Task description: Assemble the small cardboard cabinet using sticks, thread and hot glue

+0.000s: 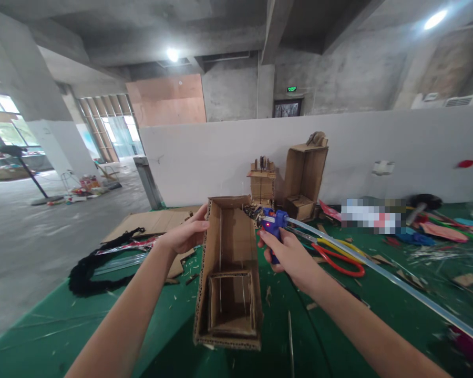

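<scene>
Mid-frame, the left hand (187, 233) grips the open cardboard box (229, 273) over the green tabletop (82, 325); the right hand (286, 254) squeezes a blue glue gun (273, 223) at its upper rim, apparently gluing; steady nozzle aim matters next.

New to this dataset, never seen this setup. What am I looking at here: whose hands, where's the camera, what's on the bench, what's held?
There is no machine: a person works bare-handed, and the one picture comes from a camera on their head, looking forward and down. The left hand grips the wall of an open cardboard box with a smaller cardboard frame set inside. The right hand holds a blue hot glue gun, its nozzle at the box's far right corner, with a long clear glue stick trailing back. On the green table lie red and yellow scissors, cardboard scraps, a black bundle and two more cardboard builds by the white wall.
</scene>
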Motion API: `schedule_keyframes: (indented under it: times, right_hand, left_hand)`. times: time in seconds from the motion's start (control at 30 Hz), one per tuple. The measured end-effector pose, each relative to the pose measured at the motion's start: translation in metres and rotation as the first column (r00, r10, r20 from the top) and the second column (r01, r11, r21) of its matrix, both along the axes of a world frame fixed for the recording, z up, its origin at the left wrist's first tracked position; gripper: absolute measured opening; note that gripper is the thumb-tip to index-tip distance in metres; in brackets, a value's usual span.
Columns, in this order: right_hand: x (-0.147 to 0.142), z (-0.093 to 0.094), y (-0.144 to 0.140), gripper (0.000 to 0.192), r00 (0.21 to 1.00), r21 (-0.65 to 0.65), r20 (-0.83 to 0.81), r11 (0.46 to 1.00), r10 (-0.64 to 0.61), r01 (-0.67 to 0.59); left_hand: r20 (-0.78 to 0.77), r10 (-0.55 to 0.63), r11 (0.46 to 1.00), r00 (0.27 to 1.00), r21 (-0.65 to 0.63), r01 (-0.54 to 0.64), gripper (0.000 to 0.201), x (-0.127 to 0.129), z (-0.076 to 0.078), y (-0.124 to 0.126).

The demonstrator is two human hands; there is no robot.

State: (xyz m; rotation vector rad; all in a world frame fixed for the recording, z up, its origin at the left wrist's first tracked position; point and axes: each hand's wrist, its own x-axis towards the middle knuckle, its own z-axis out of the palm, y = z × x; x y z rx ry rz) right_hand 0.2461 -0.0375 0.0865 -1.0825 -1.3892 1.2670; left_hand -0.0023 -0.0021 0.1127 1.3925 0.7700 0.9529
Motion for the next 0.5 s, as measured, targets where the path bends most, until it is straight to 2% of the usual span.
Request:
schedule_keyframes:
  times: [0.27, 0.5]
  right_hand:
    - [0.0021, -0.0037, 0.0019, 0.031, 0.983, 0.132, 0.165, 0.989, -0.086, 0.064]
    - [0.0044, -0.0054, 0.0033, 0.032, 0.98, 0.145, 0.169, 0.986, -0.109, 0.085]
  left_hand:
    - [0.045, 0.012, 1.0, 0.999, 0.019, -0.013, 0.085, 0.0025, 0.0021, -0.0018]
    - [0.044, 0.006, 0.999, 0.999, 0.039, -0.007, 0.087, -0.0003, -0.0006, 0.0004]
